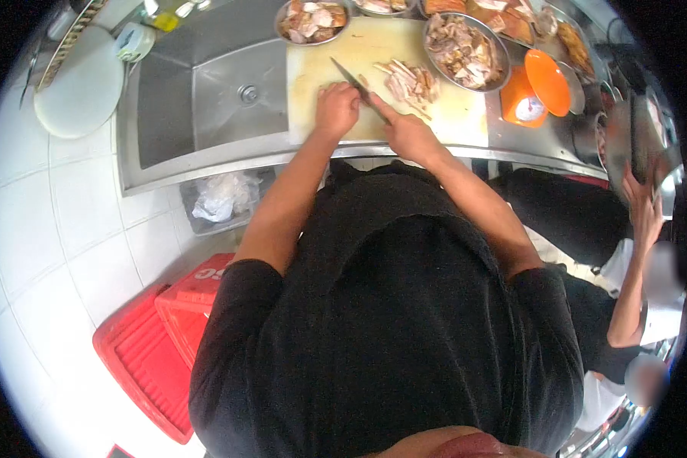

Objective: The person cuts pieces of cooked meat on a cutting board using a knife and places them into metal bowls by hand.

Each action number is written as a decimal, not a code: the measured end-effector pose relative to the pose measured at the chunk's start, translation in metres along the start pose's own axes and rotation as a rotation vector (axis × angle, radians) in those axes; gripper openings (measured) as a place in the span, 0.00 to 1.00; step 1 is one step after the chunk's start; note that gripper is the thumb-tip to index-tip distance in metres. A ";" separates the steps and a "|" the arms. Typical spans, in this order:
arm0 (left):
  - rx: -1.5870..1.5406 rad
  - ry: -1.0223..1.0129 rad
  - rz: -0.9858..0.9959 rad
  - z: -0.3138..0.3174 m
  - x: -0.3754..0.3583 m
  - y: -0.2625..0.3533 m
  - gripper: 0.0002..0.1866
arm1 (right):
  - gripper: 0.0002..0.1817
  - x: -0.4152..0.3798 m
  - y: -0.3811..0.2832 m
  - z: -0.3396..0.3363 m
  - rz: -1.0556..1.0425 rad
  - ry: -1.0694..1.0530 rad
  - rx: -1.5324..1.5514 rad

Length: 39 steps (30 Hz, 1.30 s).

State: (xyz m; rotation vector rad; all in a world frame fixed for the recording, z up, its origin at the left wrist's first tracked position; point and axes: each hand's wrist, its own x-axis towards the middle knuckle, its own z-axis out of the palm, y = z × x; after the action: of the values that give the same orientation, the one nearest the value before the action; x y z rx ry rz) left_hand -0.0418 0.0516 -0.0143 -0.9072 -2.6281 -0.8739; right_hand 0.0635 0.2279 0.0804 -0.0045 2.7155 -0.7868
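Observation:
My right hand (411, 137) is wrapped round the handle of a knife (348, 74), its blade slanting up and to the left over a pale cutting board (311, 69). Just left of the blade, my left hand (337, 108) rests on the board with its fingers curled in; anything under them is hidden. A small strip of meat lies close to the blade's right side. Further right is a loose pile of sliced meat (411, 82). Beyond it stands a metal bowl (503, 74) heaped with chopped meat.
A steel sink (233, 122) adjoins the board on the left. An orange kitchen scale (524, 103) stands to the right. Another bowl of meat (311, 21) sits at the back. Red crates (149, 359) lie at lower left. Other people work on the right, one reaching with a hand (645, 210).

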 end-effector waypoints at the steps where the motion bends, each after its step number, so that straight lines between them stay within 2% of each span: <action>1: -0.015 0.039 0.034 0.002 -0.001 -0.003 0.02 | 0.41 0.001 -0.004 -0.005 0.015 -0.060 0.013; 2: -0.049 0.084 0.083 0.005 0.000 -0.007 0.02 | 0.40 0.003 -0.009 -0.012 0.049 -0.107 0.019; 3: -0.019 0.018 0.073 0.009 0.000 -0.012 0.03 | 0.40 0.004 -0.004 -0.010 0.022 -0.096 0.053; 5: -0.088 0.051 0.096 0.012 0.003 -0.011 0.04 | 0.41 0.012 0.010 -0.001 -0.010 -0.060 0.060; 9: -0.037 -0.019 0.033 0.003 0.005 -0.002 0.02 | 0.46 0.009 0.003 -0.024 0.019 -0.152 0.125; 12: -0.031 -0.019 0.025 0.000 0.002 -0.004 0.02 | 0.45 0.004 0.002 -0.017 0.051 -0.127 0.170; 15: -0.026 -0.031 0.034 0.005 0.003 -0.005 0.02 | 0.45 0.001 0.018 0.019 0.003 0.051 0.172; 19: -0.048 -0.013 0.045 0.003 0.005 -0.008 0.03 | 0.46 0.011 0.021 0.028 -0.054 0.151 0.123; 22: -0.140 -0.030 0.078 0.003 0.003 -0.012 0.04 | 0.43 0.001 0.026 0.017 0.043 0.059 0.202; 23: -0.196 0.033 0.125 0.006 -0.001 -0.015 0.04 | 0.41 0.003 0.029 0.019 0.116 0.052 0.219; 25: -0.213 0.084 0.087 0.003 -0.007 -0.016 0.06 | 0.42 -0.002 0.058 0.034 -0.124 0.316 0.334; 26: -0.218 0.107 0.032 -0.005 -0.009 -0.007 0.07 | 0.41 -0.021 0.029 -0.004 0.108 0.158 0.308; 28: -0.216 0.157 0.007 -0.015 -0.012 0.000 0.07 | 0.41 -0.029 0.025 -0.014 0.122 0.148 0.320; 31: -0.271 0.093 -0.129 -0.024 -0.015 -0.002 0.08 | 0.42 -0.026 0.026 -0.007 0.000 0.193 0.314; 34: -0.278 -0.054 -0.111 -0.036 -0.021 -0.008 0.10 | 0.42 -0.021 0.014 0.002 0.039 -0.022 0.286; 37: -0.455 -0.146 -0.263 -0.049 -0.025 -0.007 0.15 | 0.42 -0.019 0.009 0.000 0.074 -0.125 0.275; 38: -0.403 -0.148 -0.207 -0.051 -0.024 -0.008 0.16 | 0.41 -0.017 0.012 -0.002 0.086 -0.159 0.268; 39: -0.349 -0.146 -0.153 -0.054 -0.027 -0.013 0.17 | 0.41 -0.013 0.023 0.001 0.085 -0.071 0.252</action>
State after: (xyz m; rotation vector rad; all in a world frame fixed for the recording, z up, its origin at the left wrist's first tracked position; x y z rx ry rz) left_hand -0.0279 -0.0016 0.0122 -0.8837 -2.7471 -1.3871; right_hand 0.0777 0.2478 0.0717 0.1361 2.5138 -1.0756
